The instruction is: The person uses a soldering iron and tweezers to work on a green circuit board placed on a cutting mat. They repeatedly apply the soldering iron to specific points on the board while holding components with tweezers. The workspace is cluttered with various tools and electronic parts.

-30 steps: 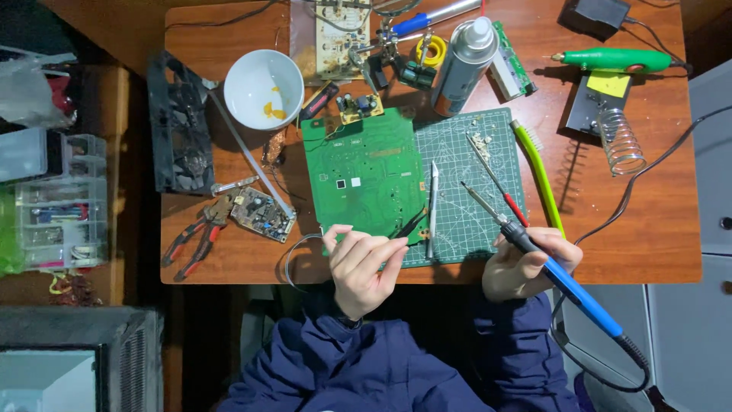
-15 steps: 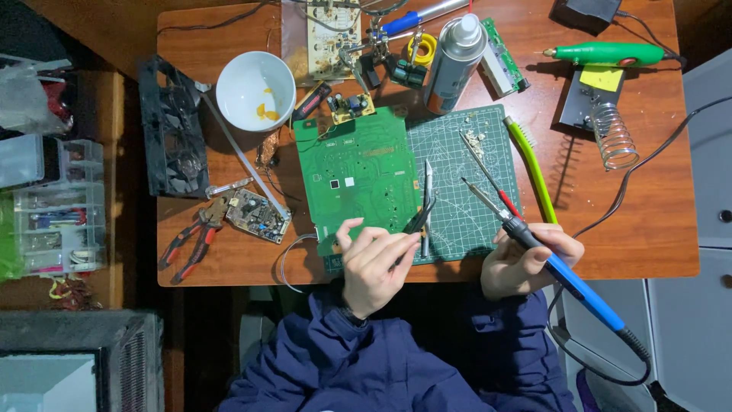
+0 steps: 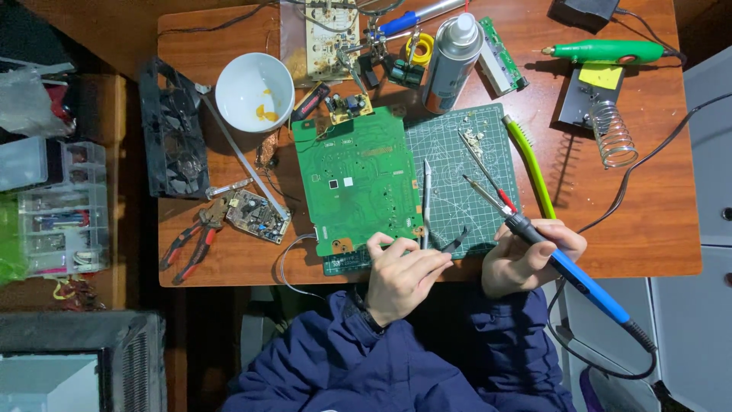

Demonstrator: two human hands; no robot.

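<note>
Head view, looking straight down: the big green circuit board (image 3: 357, 183) lies flat, partly on the wooden table (image 3: 648, 221) and partly on the green cutting mat (image 3: 450, 152), its surface matte and scattered with tiny solder pads and one small black chip. Just right of the board, silver tweezers (image 3: 426, 202) rest on the mat's gridded rubber. The left hand (image 3: 400, 273) sits at the board's near edge, fingers curled together and pinching a small dark curved tool (image 3: 454, 243) whose tip pokes out over the mat. Further right of the board, the right hand (image 3: 528, 255) is closed around a soldering iron (image 3: 534, 236), blue plastic handle, black collar, slim metal tip lying over the mat beside a red-handled screwdriver (image 3: 485, 166). Up beyond the board stands a glossy white bowl (image 3: 254, 91) with yellow scraps inside, and a silver spray can (image 3: 451, 53). Left of the board, red-handled pliers (image 3: 191, 246) lie on the wood.
</note>
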